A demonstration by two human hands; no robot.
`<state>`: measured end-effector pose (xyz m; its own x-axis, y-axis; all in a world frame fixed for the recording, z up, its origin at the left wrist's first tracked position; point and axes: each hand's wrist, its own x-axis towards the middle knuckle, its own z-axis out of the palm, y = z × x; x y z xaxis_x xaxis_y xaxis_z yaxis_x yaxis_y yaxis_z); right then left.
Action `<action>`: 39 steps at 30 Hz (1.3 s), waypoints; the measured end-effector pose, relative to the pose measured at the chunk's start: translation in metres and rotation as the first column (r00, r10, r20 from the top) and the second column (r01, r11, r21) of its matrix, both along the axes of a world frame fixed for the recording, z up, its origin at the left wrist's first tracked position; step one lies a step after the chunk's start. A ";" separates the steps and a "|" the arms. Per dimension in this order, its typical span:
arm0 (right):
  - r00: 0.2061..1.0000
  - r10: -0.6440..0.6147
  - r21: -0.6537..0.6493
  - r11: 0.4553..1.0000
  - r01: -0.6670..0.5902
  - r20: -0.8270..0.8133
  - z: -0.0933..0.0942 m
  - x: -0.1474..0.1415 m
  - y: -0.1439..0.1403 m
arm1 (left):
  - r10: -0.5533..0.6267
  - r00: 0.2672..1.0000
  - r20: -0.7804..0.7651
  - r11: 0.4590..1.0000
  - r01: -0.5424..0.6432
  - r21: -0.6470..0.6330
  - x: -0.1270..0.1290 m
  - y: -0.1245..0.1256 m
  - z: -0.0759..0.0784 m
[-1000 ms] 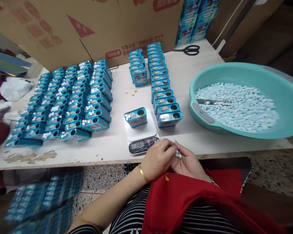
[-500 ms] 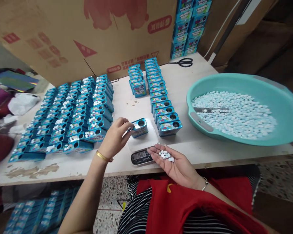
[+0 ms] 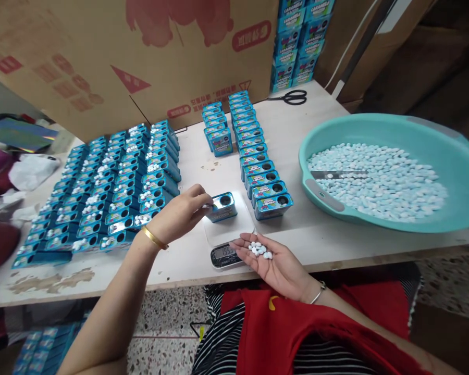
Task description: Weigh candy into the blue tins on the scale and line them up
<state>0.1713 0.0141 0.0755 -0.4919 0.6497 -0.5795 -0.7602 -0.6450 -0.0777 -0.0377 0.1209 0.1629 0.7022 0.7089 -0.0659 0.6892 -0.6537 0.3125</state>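
A blue candy tin (image 3: 222, 206) with a dark round hole in its top stands on a white digital kitchen scale (image 3: 240, 219). At the tin's left end is my left hand (image 3: 185, 211), thumb and fingers pinched on its edge. My right hand (image 3: 271, 265) lies palm up by the scale's front, fingers extended and slightly cupped. Several small white and pale blue candies (image 3: 259, 250) rest in that palm. Behind the right fingertips the scale's lit display (image 3: 224, 252) is partly covered; its digits are hard to read.
Rows of blue tins (image 3: 117, 192) topped with candies fill the left side. Right of the scale runs a row of open tins (image 3: 272, 205). A turquoise basin (image 3: 379, 226) of candies holds a metal strip. Scissors (image 3: 295, 97) lie behind, before a large cardboard box (image 3: 101, 62).
My left hand has shifted slightly left and turned flatter, its fingertips still at the tin. My right hand has moved a little left with the candies. The scale's digits have changed.
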 end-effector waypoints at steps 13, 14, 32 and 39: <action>0.999 -0.003 0.047 0.999 0.005 -0.047 0.016 -0.023 0.028 | 0.059 0.988 0.142 0.998 -0.062 0.017 0.018 -0.016 0.005; 0.997 -0.023 0.046 0.999 0.026 -0.071 0.018 -0.028 0.031 | 0.042 0.984 0.171 0.999 -0.041 -0.009 0.023 -0.022 0.006; 0.971 -0.100 -0.061 0.991 0.116 0.218 -0.013 0.052 -0.016 | 0.494 0.706 0.509 0.845 -0.528 -0.088 -0.036 -0.018 -0.034; 0.974 -0.088 -0.035 0.995 0.097 0.207 -0.014 0.050 -0.021 | 0.439 0.750 0.495 0.883 -0.463 -0.080 -0.022 -0.015 -0.032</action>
